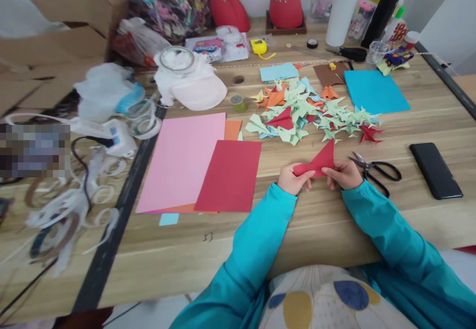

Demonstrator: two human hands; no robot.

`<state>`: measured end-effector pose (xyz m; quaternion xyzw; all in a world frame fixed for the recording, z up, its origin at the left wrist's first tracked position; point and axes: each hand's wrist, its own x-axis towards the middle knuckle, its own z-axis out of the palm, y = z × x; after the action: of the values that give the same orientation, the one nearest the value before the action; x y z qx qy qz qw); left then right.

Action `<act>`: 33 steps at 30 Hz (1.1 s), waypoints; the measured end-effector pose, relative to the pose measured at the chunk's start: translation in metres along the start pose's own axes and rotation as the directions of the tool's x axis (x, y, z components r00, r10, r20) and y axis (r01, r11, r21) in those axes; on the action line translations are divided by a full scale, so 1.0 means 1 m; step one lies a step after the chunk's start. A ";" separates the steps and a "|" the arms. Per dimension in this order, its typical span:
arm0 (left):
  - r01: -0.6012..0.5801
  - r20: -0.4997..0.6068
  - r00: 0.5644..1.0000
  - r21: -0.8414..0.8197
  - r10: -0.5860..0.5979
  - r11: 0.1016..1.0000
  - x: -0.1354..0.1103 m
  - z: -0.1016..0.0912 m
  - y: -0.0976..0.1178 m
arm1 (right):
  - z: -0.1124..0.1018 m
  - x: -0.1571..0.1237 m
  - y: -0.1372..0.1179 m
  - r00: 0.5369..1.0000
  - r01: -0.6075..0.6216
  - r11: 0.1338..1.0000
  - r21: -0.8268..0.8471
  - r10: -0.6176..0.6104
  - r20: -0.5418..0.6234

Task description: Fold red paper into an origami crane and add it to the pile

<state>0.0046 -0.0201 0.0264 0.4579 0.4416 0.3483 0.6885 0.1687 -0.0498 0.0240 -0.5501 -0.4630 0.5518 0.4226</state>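
Note:
Between my two hands is a piece of red folded paper [323,159], with one pointed part standing up on the right. My left hand [293,179] pinches its left end, thumb on top. The lower right part is gripped by my right hand [346,174] between thumb and fingers. Just beyond lies a heap of folded paper cranes [297,96], mostly pale green, with some orange, red and blue. Black-handled scissors [375,169] rest close to the right hand, blades partly apart. Red paper sheets [230,175] lie to the left, overlapping pink paper sheets [186,155].
A black phone [436,170] lies at the right. Blue square paper [375,91], a yellow tape measure [259,46] and a white bottle-like roll [342,12] are farther back. White straps [55,210], cables, plastic bags and a cardboard box [67,36] crowd the left side.

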 end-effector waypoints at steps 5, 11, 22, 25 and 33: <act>-0.009 -0.017 1.000 -0.024 0.008 1.000 0.002 -0.004 0.000 | -0.001 0.002 0.000 1.000 0.023 0.998 0.056 -0.023 0.004; 0.010 -0.023 1.000 -0.024 -0.011 1.000 0.003 -0.004 -0.002 | -0.002 0.001 0.001 0.999 0.049 0.999 0.018 -0.049 0.009; 0.034 -0.005 0.999 -0.035 -0.034 0.999 0.004 -0.003 -0.002 | 0.003 0.006 0.005 0.997 0.050 0.992 0.118 -0.057 0.053; 0.045 0.018 0.999 -0.046 -0.044 0.998 0.005 -0.001 -0.003 | 0.003 0.005 0.004 0.997 0.045 0.994 0.099 -0.050 0.050; 0.073 -0.028 0.997 -0.074 -0.075 0.995 0.007 0.003 -0.008 | 0.007 0.004 0.004 0.998 0.043 0.996 0.076 -0.047 0.048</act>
<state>0.0100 -0.0176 0.0176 0.4105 0.4558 0.3453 0.7102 0.1618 -0.0476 0.0189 -0.5094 -0.4647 0.5727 0.4434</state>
